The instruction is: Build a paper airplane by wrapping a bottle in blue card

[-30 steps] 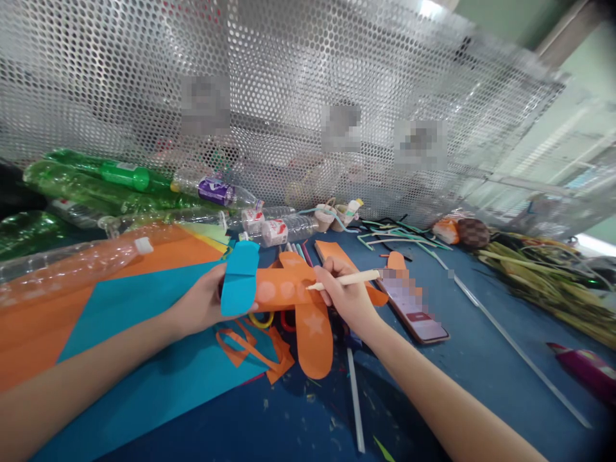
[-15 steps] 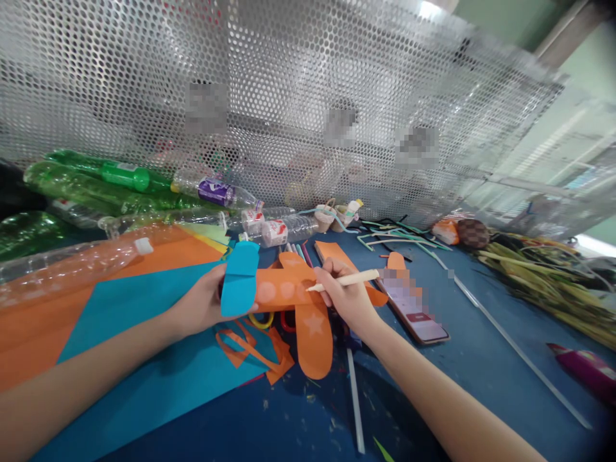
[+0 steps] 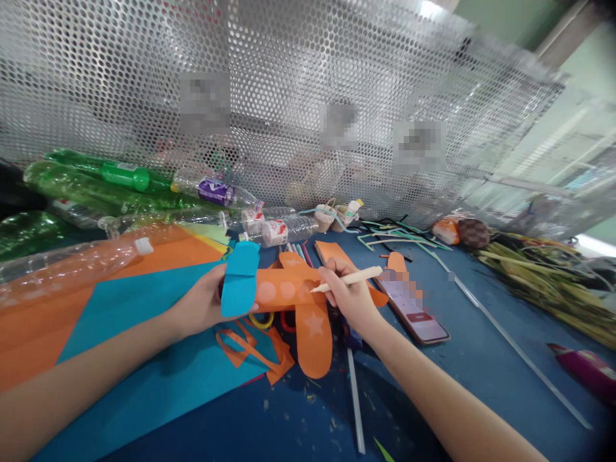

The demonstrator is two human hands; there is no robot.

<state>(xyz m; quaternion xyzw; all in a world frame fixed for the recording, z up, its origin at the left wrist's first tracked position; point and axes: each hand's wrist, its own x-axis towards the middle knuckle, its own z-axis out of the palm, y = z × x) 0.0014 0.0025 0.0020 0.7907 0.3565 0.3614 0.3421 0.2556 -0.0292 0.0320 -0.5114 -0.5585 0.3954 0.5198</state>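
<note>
An orange paper airplane model (image 3: 276, 277) lies across the middle of the head view, with pale dots along its body and a pale star on the near wing. Its left end carries a blue paper piece (image 3: 239, 282). Behind that blue piece, my left hand (image 3: 205, 301) is closed around the model's end, its fingertips partly hidden. My right hand (image 3: 353, 298) pinches a cream-coloured marker (image 3: 356, 276), whose tip touches or nearly touches a pale dot on the body. Orange paper scraps (image 3: 269, 356) lie below the model.
Blue card (image 3: 158, 385) and orange card (image 3: 29, 333) cover the left. Plastic bottles (image 3: 125, 176) line the perforated metal screen (image 3: 289, 83). A phone (image 3: 416, 311) lies right of my right hand. Beyond are a thin clear strip (image 3: 510, 337), a purple tube (image 3: 582, 369) and dried leaves (image 3: 543, 279).
My right hand and the marker have shifted slightly to the right along the model's body. My left hand and the model stay where they were.
</note>
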